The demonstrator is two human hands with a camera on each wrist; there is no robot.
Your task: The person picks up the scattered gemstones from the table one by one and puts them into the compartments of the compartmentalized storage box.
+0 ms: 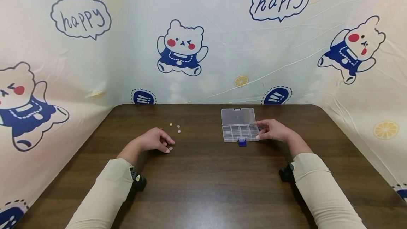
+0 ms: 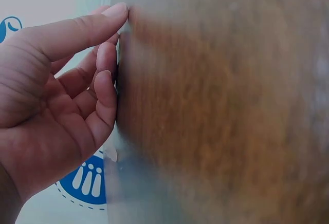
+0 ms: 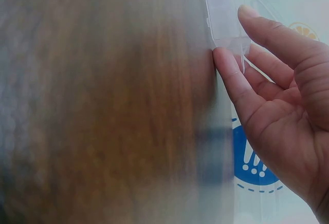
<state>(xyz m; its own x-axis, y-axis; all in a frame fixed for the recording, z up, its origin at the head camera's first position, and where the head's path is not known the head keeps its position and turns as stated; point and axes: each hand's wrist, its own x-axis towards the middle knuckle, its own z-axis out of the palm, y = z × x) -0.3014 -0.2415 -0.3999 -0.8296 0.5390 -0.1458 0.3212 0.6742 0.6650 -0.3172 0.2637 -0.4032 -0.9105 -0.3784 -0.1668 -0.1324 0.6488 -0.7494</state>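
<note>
On the table, my left hand (image 1: 154, 140) is lowered with its fingers loosely bent. Its thumb tip is at a small pale disc (image 1: 170, 148); whether they touch is unclear. In the left wrist view, the fingertips (image 2: 105, 82) meet the tabletop, and no held thing shows. My right hand (image 1: 274, 130) grips the right end of a clear plastic compartment box (image 1: 233, 138), thumb at the front corner. The box's lid (image 1: 237, 117) stands open towards the back. A whitish piece (image 1: 228, 133) seems to lie in a left compartment. The right wrist view shows a box corner (image 3: 231, 44) between thumb and fingers.
Beyond my left hand lie a yellowish piece (image 1: 171, 124), a greyish piece (image 1: 178, 126) and a white piece (image 1: 179, 131). A blue latch (image 1: 242, 143) juts from the box's front. Printed cloth (image 1: 222, 45) borders the brown table (image 1: 203, 186) behind and at both sides.
</note>
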